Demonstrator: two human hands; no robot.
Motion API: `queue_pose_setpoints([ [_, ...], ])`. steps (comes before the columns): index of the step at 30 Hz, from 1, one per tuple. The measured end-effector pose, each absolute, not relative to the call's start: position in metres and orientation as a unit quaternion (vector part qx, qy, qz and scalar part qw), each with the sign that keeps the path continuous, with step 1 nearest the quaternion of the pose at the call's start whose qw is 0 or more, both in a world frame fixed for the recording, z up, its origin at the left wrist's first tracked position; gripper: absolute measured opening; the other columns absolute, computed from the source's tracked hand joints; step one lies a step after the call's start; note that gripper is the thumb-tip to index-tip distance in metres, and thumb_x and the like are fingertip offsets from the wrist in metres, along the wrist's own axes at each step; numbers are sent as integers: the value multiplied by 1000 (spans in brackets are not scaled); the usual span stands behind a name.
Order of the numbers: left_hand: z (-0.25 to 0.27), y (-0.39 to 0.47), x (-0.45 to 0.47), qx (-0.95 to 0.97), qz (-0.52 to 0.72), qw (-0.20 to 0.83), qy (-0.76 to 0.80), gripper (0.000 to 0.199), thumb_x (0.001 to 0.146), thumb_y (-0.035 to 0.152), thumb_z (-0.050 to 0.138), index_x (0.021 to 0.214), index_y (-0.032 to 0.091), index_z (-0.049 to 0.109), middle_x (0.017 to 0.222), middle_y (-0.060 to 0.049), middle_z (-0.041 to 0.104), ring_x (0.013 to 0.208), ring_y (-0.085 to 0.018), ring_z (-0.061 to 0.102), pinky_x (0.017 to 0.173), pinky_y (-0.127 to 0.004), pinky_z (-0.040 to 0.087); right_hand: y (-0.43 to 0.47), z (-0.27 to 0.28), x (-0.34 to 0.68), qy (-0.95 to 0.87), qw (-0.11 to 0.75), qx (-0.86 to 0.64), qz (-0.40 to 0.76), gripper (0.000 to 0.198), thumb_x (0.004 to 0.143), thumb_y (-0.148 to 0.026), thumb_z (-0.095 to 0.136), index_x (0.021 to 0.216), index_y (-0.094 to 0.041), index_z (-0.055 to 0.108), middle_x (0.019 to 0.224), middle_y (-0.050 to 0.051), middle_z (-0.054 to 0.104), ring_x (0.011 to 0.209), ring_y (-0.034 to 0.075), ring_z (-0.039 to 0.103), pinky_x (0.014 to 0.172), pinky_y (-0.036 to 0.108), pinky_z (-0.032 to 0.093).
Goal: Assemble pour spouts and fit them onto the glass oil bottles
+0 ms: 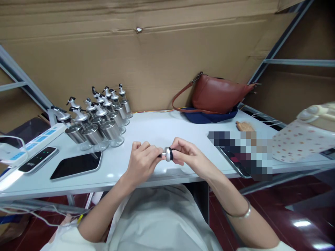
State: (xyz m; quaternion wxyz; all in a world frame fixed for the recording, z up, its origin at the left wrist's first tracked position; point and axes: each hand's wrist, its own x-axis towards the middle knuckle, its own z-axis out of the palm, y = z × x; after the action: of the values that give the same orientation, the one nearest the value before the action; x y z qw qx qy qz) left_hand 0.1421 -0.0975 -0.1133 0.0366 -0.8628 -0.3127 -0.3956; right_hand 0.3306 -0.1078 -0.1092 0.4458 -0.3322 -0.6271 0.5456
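Observation:
Over the front part of the table, my two hands hold a silver and black pourer top sideways between them. My left hand is closed on its narrow spout end, the fingers hiding most of that end. The fingers of my right hand pinch its black end from the other side. The silver collar shows in the gap between the hands. To the left stands a group of several glass and steel oil bottles, upright and fitted with similar silver pourer tops with black levers.
A dark-screened tablet, a power bank and a power strip lie at the left. Toward the back right, a brown handbag rests on dark blue cloth. A spotted white bag stands far right, near a blurred-out patch. Cardboard walls the back.

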Motion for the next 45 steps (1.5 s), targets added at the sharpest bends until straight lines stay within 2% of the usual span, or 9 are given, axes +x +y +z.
queue_pose_setpoints([
  [3, -111, -96, 141, -786, -377, -321, -370, 37, 94, 39, 40, 70, 16, 54, 55, 2, 48, 55, -11, 38, 62, -29, 26, -118, -103, 330, -792, 446, -323, 263, 5, 89, -19, 50, 86, -18, 53, 77, 3, 57, 70, 13, 51, 63, 26, 41],
  [6, -113, -93, 139, -618, -282, -662, -316, 43, 89, 48, 44, 58, 17, 40, 44, 8, 24, 42, -7, 21, 51, -25, 20, -125, -98, 330, -872, 405, -273, 33, 22, 91, -7, 39, 88, -18, 57, 82, 7, 59, 75, 16, 50, 66, 28, 43],
  [11, -113, -95, 139, -458, -238, -821, -244, 40, 86, 40, 52, 59, 18, 32, 40, 14, 11, 37, -2, 10, 59, -22, 34, -127, -97, 330, -874, 407, -259, -64, 24, 92, -6, 38, 96, -17, 58, 86, 9, 61, 73, 15, 50, 64, 28, 44],
  [16, -103, -108, 141, -571, -259, -728, -278, 35, 88, 50, 46, 74, 18, 41, 45, 11, 24, 41, -5, 17, 48, -20, 25, -128, -98, 334, -850, 451, -269, 37, 10, 89, -12, 51, 97, -17, 55, 82, 6, 64, 69, 14, 55, 65, 27, 46],
  [23, -97, -119, 139, -897, -378, -28, -226, 21, 97, 22, 36, 85, 17, 53, 67, 0, 57, 61, -10, 47, 63, -25, 35, -132, -88, 336, -665, 423, -345, 510, 23, 84, -37, 60, 76, -18, 51, 55, -3, 53, 47, 8, 43, 46, 21, 32],
  [29, -101, -114, 137, -891, -380, 195, -154, 7, 92, 15, 46, 94, 16, 53, 68, -1, 63, 62, -13, 45, 61, -28, 32, -119, -102, 338, -455, 316, -236, 798, 32, 75, -36, 67, 65, -18, 42, 39, -11, 34, 30, 1, 21, 35, 16, 13],
  [33, -102, -113, 137, -867, -418, 236, -134, 11, 94, 20, 43, 93, 16, 53, 66, -2, 63, 59, -14, 42, 59, -28, 30, -120, -105, 333, -409, 281, -160, 853, 28, 81, -31, 60, 65, -19, 40, 32, -13, 31, 26, 1, 17, 35, 16, 19],
  [38, -111, -110, 142, -838, -471, 189, -204, 22, 98, 24, 34, 87, 17, 52, 56, 2, 56, 52, -11, 42, 60, -30, 28, -130, -96, 322, -419, 395, -217, 789, 29, 82, -37, 63, 72, -19, 42, 45, -8, 47, 35, 2, 28, 41, 17, 20],
  [45, -115, -120, 149, -754, -491, -260, -350, 38, 96, 47, 33, 79, 18, 49, 60, 3, 48, 50, -9, 34, 53, -26, 29, -129, -105, 318, -588, 561, -260, 522, 21, 83, -38, 65, 87, -21, 54, 73, -1, 54, 65, 10, 49, 61, 24, 39],
])
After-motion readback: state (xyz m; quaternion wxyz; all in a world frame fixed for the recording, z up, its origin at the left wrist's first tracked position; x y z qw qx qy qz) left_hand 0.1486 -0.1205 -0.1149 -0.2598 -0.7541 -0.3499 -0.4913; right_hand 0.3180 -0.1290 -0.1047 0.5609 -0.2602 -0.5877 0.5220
